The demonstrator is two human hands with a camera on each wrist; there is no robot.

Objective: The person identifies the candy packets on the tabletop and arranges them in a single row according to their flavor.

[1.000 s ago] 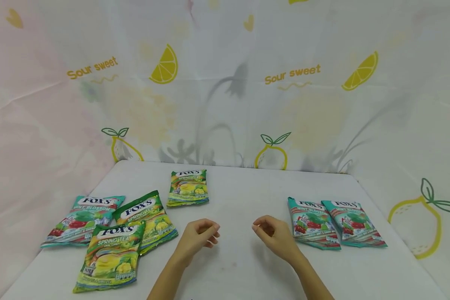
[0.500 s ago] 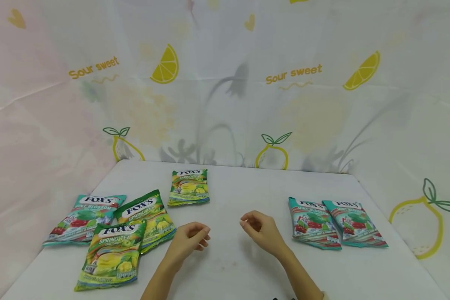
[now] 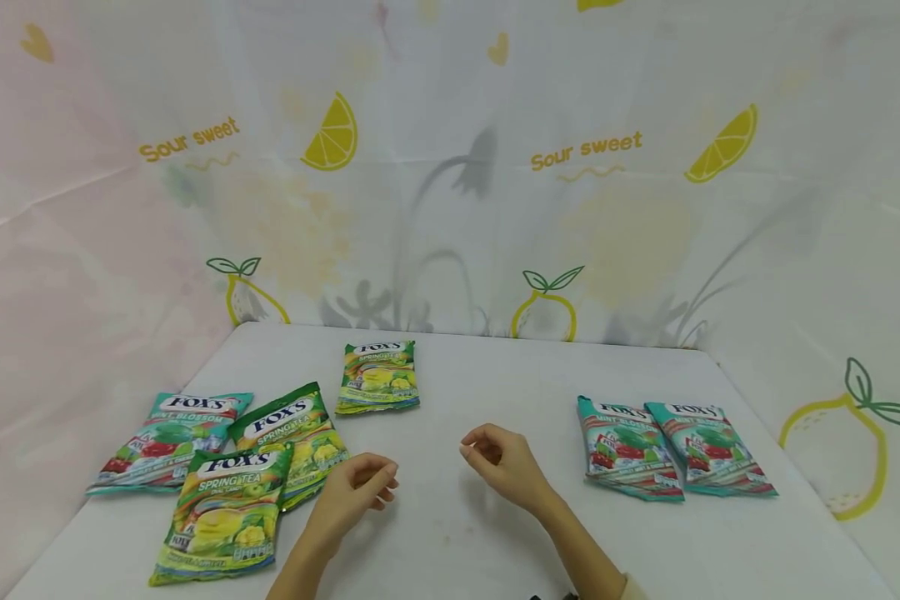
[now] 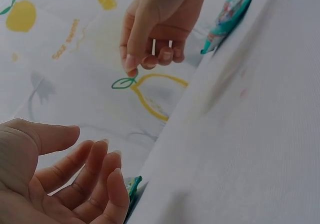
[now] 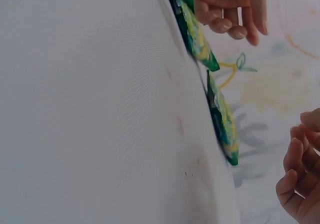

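My left hand (image 3: 352, 493) hovers over the white table with loosely curled fingers and nothing in its grasp. Nearest to it is a green Spring Tea candy bag (image 3: 300, 454), whose right edge it overlaps in the head view. Another green candy bag (image 3: 221, 521) lies in front of that one, partly covering it and a teal Mint Blossom candy bag (image 3: 157, 450). My right hand (image 3: 506, 467), also bare and loosely curled, hangs near the table's middle. In the left wrist view, both the left hand (image 4: 82, 184) and the right hand (image 4: 160, 24) appear above the tabletop.
A third green candy bag (image 3: 378, 379) lies farther back, left of centre. Two teal candy bags, a left one (image 3: 630, 450) and a right one (image 3: 712, 450), lie side by side on the right of the white table (image 3: 510, 375). A lemon-printed curtain (image 3: 450, 167) hangs behind.
Both hands have drifted to the left, still holding nothing. The candy bags have stayed where they were.
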